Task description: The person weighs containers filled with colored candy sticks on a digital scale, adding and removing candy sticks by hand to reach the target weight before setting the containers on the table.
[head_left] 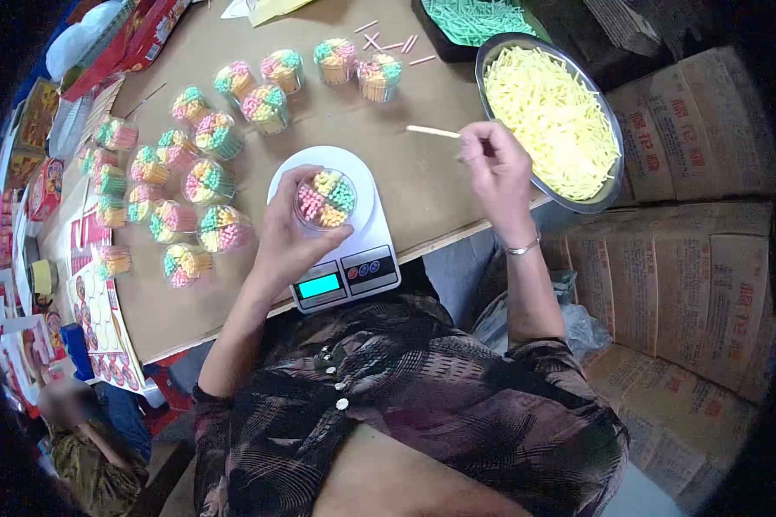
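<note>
My left hand (289, 226) is wrapped round a clear round cup (326, 199) packed with pink, yellow, green and orange sticks, over the white kitchen scale (369, 226). The scale's display is lit blue-green; whether the cup touches the plate I cannot tell. Between the fingertips of my right hand (497, 165) is one pale yellow stick (433, 132), pointing left. Right beside that hand lies an oval metal bowl (614, 177) heaped with yellow sticks (552, 116).
Filled cups (209, 182) stand in several rows at left and back. Loose pink sticks (394, 45) lie near a black tray of green sticks (474, 21). Cardboard boxes (664, 284) are at right. Another person (90, 444) is at lower left.
</note>
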Demonstrator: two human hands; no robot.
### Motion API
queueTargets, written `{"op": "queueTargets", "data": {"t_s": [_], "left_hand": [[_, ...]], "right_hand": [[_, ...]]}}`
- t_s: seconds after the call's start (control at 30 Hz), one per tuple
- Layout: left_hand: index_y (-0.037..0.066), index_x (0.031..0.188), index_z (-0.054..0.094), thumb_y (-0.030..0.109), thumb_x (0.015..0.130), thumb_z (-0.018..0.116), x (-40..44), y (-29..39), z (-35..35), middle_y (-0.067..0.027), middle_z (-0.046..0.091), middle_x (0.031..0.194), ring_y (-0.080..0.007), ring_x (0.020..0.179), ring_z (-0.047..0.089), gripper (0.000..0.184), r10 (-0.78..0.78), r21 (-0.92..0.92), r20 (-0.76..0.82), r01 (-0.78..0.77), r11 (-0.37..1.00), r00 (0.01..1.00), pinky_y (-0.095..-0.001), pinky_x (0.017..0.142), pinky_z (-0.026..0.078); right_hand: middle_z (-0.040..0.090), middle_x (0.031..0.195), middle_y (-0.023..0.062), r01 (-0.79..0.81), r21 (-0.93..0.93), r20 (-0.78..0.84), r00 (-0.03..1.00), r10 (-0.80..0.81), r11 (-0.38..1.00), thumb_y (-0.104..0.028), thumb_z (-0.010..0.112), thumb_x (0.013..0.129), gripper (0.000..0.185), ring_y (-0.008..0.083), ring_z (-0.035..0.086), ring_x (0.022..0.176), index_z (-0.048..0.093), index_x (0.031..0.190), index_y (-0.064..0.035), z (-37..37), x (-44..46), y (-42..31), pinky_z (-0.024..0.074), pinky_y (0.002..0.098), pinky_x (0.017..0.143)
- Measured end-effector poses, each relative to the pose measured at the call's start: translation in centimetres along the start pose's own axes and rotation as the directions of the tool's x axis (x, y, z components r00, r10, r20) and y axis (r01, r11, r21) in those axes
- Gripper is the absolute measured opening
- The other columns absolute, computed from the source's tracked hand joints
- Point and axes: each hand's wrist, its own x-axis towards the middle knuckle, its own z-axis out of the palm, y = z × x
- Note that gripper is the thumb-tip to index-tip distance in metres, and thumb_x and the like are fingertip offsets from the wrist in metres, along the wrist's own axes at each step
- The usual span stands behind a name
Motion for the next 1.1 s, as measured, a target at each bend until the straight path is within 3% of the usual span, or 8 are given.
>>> {"op": "queueTargets", "data": {"t_s": [0.13, 0.23, 0.3, 0.4, 0.47, 0.63, 0.97, 1.1], "left_hand": [[0.003, 0.123, 0.042, 0.001, 0.062, 0.076, -0.1, -1.6, 0.4, -0.0123, 0.056, 0.108, -0.0207, 0.096, 0.057, 0.069, -0.051, -0.163, -0.059, 0.041, 0.986, 0.997, -0.0323, 0.088, 0.047], [0.003, 0.13, 0.039, 0.001, 0.062, 0.077, -0.6, -2.5, -0.4, -0.0138, 0.053, 0.117, -0.0221, 0.103, 0.055, 0.077, -0.115, -0.155, -0.05, 0.106, 0.982, 0.992, -0.0314, 0.09, 0.046], [0.005, 0.138, 0.033, 0.005, 0.062, 0.078, -1.2, -1.8, -0.8, -0.0163, 0.048, 0.129, -0.0242, 0.115, 0.051, 0.088, 0.009, -0.12, -0.071, -0.018, 0.993, 0.997, -0.0336, 0.097, 0.044], [0.007, 0.144, 0.026, 0.009, 0.062, 0.08, -2.6, -1.0, -2.5, -0.0178, 0.042, 0.137, -0.0278, 0.124, 0.045, 0.099, 0.044, 0.103, -0.094, -0.034, 0.994, 0.995, -0.038, 0.104, 0.039], [0.006, 0.143, 0.027, 0.012, 0.064, 0.078, -3.8, -0.8, -3.1, -0.0172, 0.042, 0.138, -0.0303, 0.124, 0.045, 0.094, 0.246, 0.059, -0.201, -0.239, 0.969, 0.948, -0.0408, 0.107, 0.036], [0.0, 0.135, 0.035, 0.022, 0.08, 0.06, -6.9, -1.8, -5.7, -0.0171, 0.05, 0.128, -0.0256, 0.118, 0.05, 0.064, 0.183, -0.166, -0.524, -0.311, 0.936, 0.832, -0.0377, 0.104, 0.037], [-0.001, 0.129, 0.041, 0.023, 0.086, 0.055, -5.1, -2.0, -3.5, -0.0176, 0.054, 0.123, -0.0258, 0.113, 0.053, 0.051, 0.192, -0.274, -0.403, -0.319, 0.907, 0.895, -0.0365, 0.102, 0.038], [0.001, 0.135, 0.037, 0.023, 0.075, 0.071, -2.4, -1.7, -1.4, -0.0175, 0.045, 0.132, -0.0296, 0.116, 0.049, 0.072, 0.335, 0.123, -0.241, -0.314, 0.941, 0.911, -0.0381, 0.103, 0.038]], "right_hand": [[0.06, 0.075, 0.0035, -0.187, -0.047, -0.156, 0.972, 0.178, 0.981, -0.005, 0.056, 0.09, 0.006, 0.0097, 0.054, 0.066, 0.06, 0.09, -0.0014, -3.0, 0.0, 2.3, 0.0441, 0.0213, 0.06], [0.063, 0.089, 0.0059, -0.093, -0.58, -0.221, 0.974, -0.047, 0.809, -0.01, 0.059, 0.09, 0.011, 0.015, 0.057, 0.075, 0.063, 0.098, -0.0028, -4.3, 0.5, 4.1, 0.0465, 0.025, 0.067], [0.062, 0.095, 0.0058, -0.04, -0.624, -0.256, 0.954, -0.157, 0.78, -0.009, 0.058, 0.09, 0.013, 0.0158, 0.057, 0.079, 0.064, 0.101, -0.0036, -4.1, 0.4, 4.0, 0.0464, 0.026, 0.07], [0.061, 0.094, 0.0051, 0.001, -0.439, -0.227, 0.967, -0.112, 0.899, -0.007, 0.058, 0.089, 0.016, 0.015, 0.056, 0.078, 0.063, 0.104, -0.0025, -1.9, 0.0, 1.7, 0.0459, 0.0258, 0.07], [0.062, 0.094, 0.0056, 0.01, -0.386, -0.119, 0.991, -0.06, 0.923, -0.007, 0.058, 0.089, 0.016, 0.0151, 0.056, 0.077, 0.063, 0.104, -0.002, -0.1, -0.6, 1.1, 0.0463, 0.0258, 0.069], [0.064, 0.092, 0.0065, 0.062, -0.354, 0.064, 0.997, -0.042, 0.933, -0.009, 0.058, 0.09, 0.016, 0.0141, 0.058, 0.076, 0.063, 0.104, -0.0024, 2.9, -2.0, 3.9, 0.0471, 0.0245, 0.069], [0.066, 0.09, 0.0062, -0.253, -0.063, 0.084, 0.963, 0.257, 0.966, -0.014, 0.055, 0.093, 0.019, 0.0119, 0.058, 0.077, 0.063, 0.105, -0.0027, 6.1, -4.0, 7.3, 0.0472, 0.0232, 0.07], [0.065, 0.089, 0.006, -0.204, -0.129, 0.099, 0.971, 0.217, 0.97, -0.016, 0.056, 0.093, 0.019, 0.0114, 0.057, 0.076, 0.063, 0.105, -0.0034, 5.5, -4.3, 7.0, 0.0468, 0.0238, 0.07]]}}
